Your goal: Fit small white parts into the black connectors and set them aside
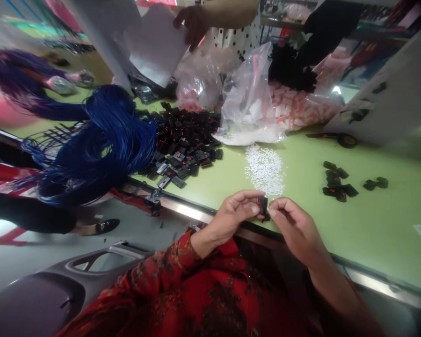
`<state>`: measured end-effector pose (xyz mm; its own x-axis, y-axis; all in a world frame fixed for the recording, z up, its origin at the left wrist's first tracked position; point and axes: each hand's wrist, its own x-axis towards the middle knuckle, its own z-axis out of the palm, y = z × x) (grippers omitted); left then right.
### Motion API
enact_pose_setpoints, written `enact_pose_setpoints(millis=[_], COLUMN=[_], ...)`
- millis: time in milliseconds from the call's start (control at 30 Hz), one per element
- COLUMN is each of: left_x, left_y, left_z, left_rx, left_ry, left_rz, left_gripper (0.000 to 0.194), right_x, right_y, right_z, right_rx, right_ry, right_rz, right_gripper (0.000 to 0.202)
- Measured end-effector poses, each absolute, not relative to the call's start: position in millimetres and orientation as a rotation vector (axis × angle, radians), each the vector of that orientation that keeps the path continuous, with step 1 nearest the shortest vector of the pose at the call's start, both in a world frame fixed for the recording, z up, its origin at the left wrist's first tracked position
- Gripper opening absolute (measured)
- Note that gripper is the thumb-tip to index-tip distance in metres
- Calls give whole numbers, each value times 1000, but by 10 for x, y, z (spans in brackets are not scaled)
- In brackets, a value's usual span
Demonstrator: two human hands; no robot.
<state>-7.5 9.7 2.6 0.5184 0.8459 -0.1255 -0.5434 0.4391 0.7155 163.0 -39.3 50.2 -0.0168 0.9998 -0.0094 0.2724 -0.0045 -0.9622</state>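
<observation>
At the front edge of the green table, my left hand [236,213] pinches a small black connector housing [263,205] with a bit of red on it. Close against its right side is my right hand [294,222], thumb and forefinger pressed together; a tiny white piece seems to be at the tips, too small to make out. Just beyond both hands lies a spread of small white plugs [264,169]. A large heap of black connector housings [187,135] sits to the left of it. Several black housings [338,182] are grouped on the right.
Bundles of blue wire [115,135] hang over the table's left edge. Clear plastic bags [249,103] stand at the back, one with orange and white parts [298,107]. A roll of black tape [346,140] lies right. Across the table is another person's hand [192,23]. A chair [45,299] stands lower left.
</observation>
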Motion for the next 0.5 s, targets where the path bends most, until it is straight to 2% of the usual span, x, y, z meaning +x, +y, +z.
enact_pose_setpoints(millis=[300,500], left_x=[-102,-131], left_y=[73,66], left_z=[-25,-26], left_rx=[921,1365], left_ry=[532,571], left_rz=[1014,1173], left_gripper=[32,30], right_x=[1647,1626], right_y=[-411,-394], right_z=[499,513], right_rx=[-1512,-1549], right_ry=[-1555,-1630], right_rz=[944,760], right_gripper=[13,10])
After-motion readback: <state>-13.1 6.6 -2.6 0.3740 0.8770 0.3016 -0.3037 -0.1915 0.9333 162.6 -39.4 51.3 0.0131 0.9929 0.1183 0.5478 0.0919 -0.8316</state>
